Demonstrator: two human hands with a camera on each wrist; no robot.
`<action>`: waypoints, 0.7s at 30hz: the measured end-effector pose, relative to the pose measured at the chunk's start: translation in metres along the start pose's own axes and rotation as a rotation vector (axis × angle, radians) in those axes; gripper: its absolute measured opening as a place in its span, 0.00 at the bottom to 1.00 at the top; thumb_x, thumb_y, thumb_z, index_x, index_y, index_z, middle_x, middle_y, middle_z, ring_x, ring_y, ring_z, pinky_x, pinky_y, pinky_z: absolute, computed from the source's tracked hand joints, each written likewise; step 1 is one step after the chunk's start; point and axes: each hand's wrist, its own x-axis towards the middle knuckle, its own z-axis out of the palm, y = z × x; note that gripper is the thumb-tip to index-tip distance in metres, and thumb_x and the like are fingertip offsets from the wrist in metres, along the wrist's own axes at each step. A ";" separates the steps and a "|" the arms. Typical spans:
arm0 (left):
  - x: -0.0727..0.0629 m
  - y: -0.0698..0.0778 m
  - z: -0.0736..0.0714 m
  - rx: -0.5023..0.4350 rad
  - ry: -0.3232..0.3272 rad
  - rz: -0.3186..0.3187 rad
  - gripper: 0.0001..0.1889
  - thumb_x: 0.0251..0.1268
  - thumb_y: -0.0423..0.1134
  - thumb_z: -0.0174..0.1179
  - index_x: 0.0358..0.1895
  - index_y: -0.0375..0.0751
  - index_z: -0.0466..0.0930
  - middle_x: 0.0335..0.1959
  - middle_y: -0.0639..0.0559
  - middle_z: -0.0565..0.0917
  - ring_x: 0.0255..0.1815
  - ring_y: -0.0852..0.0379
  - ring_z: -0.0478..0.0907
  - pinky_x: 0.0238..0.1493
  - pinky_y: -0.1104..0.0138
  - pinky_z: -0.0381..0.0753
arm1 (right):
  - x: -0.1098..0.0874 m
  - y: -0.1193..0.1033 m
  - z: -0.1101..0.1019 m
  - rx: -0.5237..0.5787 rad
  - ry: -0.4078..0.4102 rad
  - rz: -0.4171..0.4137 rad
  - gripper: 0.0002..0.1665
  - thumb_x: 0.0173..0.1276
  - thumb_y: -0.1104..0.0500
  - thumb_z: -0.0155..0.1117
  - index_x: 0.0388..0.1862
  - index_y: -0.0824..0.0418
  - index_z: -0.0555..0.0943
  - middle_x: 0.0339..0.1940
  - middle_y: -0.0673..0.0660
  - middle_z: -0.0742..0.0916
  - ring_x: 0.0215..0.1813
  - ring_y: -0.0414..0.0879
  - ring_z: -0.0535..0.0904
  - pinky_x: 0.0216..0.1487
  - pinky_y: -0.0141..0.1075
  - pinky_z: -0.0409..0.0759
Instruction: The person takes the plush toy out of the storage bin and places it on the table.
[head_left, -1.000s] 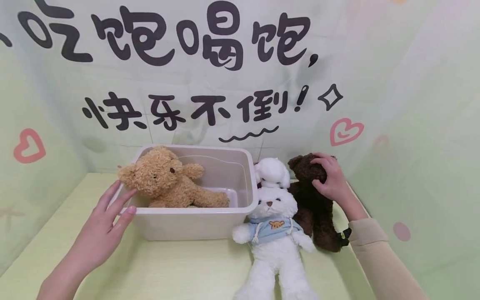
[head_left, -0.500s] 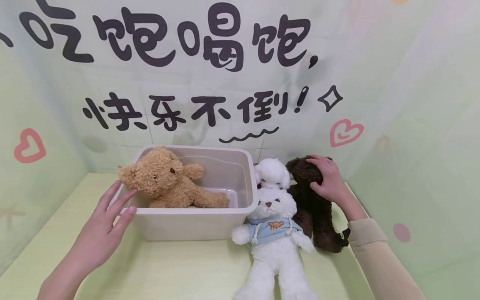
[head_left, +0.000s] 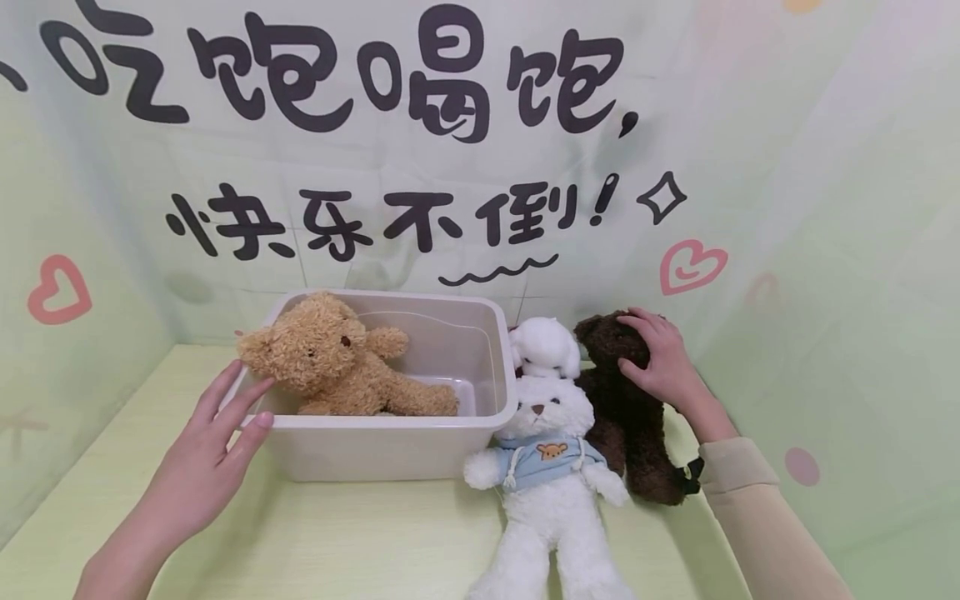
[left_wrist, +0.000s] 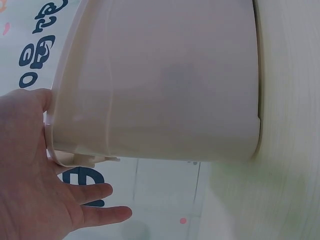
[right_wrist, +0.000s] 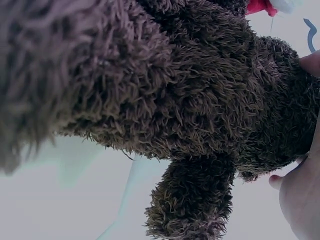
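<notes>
White bear (head_left: 553,492) lies four o'clock from the bin (head_left: 375,454), before the dark bear (head_left: 633,417) gripped by the right hand (head_left: 662,354); spread left hand (head_left: 198,458) touches the bin. Pale counter (head_left: 367,542); lettered backdrop (head_left: 360,162) at twelve.

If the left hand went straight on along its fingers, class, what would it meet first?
Probably the curly tan plush bear: in the head view its head lies just ahead of the left hand, though depth is unclear.

Dark bear's head (head_left: 604,342) has been lowered slightly under the right hand (head_left: 662,358); yellow on black piece (head_left: 693,476) below hand has been darkened.
</notes>
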 end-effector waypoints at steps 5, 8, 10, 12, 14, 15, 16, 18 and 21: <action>0.000 0.001 0.000 -0.005 -0.006 -0.003 0.25 0.85 0.43 0.46 0.77 0.37 0.64 0.84 0.40 0.41 0.68 0.16 0.60 0.48 0.23 0.64 | -0.001 0.002 0.000 0.000 0.010 -0.003 0.35 0.60 0.61 0.69 0.68 0.67 0.74 0.70 0.73 0.73 0.70 0.72 0.66 0.67 0.71 0.57; 0.000 0.001 -0.001 -0.004 -0.007 -0.004 0.26 0.85 0.43 0.46 0.78 0.37 0.64 0.84 0.40 0.41 0.68 0.16 0.60 0.48 0.23 0.64 | -0.001 0.002 -0.001 0.001 0.017 0.002 0.36 0.60 0.61 0.69 0.68 0.67 0.74 0.70 0.73 0.73 0.70 0.72 0.66 0.67 0.71 0.57; 0.000 0.001 -0.001 -0.004 -0.007 -0.005 0.26 0.85 0.43 0.46 0.78 0.37 0.64 0.84 0.40 0.42 0.68 0.16 0.60 0.48 0.23 0.64 | 0.000 0.001 -0.002 0.002 0.017 0.010 0.37 0.60 0.60 0.69 0.69 0.68 0.73 0.70 0.73 0.73 0.70 0.72 0.66 0.67 0.71 0.57; 0.000 0.001 -0.001 -0.004 -0.006 -0.004 0.26 0.85 0.43 0.46 0.77 0.37 0.64 0.84 0.40 0.42 0.68 0.16 0.60 0.48 0.23 0.64 | 0.001 0.000 -0.003 0.004 0.015 0.019 0.39 0.60 0.60 0.69 0.71 0.69 0.71 0.70 0.73 0.73 0.71 0.71 0.65 0.68 0.71 0.56; 0.000 0.001 -0.001 -0.005 -0.006 -0.005 0.26 0.85 0.43 0.46 0.77 0.37 0.64 0.84 0.40 0.42 0.68 0.16 0.59 0.48 0.23 0.64 | 0.001 -0.001 -0.004 0.003 0.016 0.023 0.40 0.60 0.60 0.69 0.71 0.70 0.70 0.70 0.73 0.73 0.71 0.71 0.65 0.68 0.70 0.56; 0.000 0.001 -0.001 -0.006 -0.006 -0.006 0.26 0.85 0.43 0.46 0.77 0.37 0.64 0.84 0.40 0.42 0.68 0.16 0.60 0.48 0.23 0.64 | 0.002 -0.001 -0.004 0.002 0.018 0.021 0.41 0.60 0.60 0.69 0.72 0.70 0.69 0.70 0.73 0.73 0.71 0.71 0.66 0.68 0.70 0.56; 0.000 0.001 -0.001 -0.005 -0.006 -0.006 0.26 0.85 0.43 0.46 0.77 0.37 0.64 0.84 0.40 0.42 0.68 0.16 0.60 0.48 0.23 0.64 | 0.002 -0.002 -0.004 0.001 0.021 0.020 0.41 0.60 0.60 0.69 0.72 0.71 0.69 0.70 0.74 0.73 0.71 0.71 0.65 0.68 0.70 0.56; 0.000 0.001 0.000 -0.005 -0.006 -0.006 0.26 0.85 0.43 0.46 0.77 0.37 0.64 0.84 0.40 0.42 0.68 0.16 0.61 0.48 0.23 0.64 | 0.003 -0.003 -0.005 0.000 0.029 0.015 0.41 0.60 0.60 0.69 0.72 0.71 0.69 0.70 0.74 0.73 0.71 0.71 0.65 0.68 0.70 0.56; 0.000 0.001 0.000 -0.002 -0.005 -0.005 0.26 0.85 0.43 0.47 0.77 0.37 0.64 0.84 0.39 0.42 0.67 0.16 0.61 0.48 0.23 0.65 | 0.006 -0.006 -0.007 -0.002 0.040 -0.007 0.41 0.59 0.59 0.70 0.71 0.70 0.70 0.70 0.73 0.73 0.71 0.71 0.66 0.68 0.70 0.57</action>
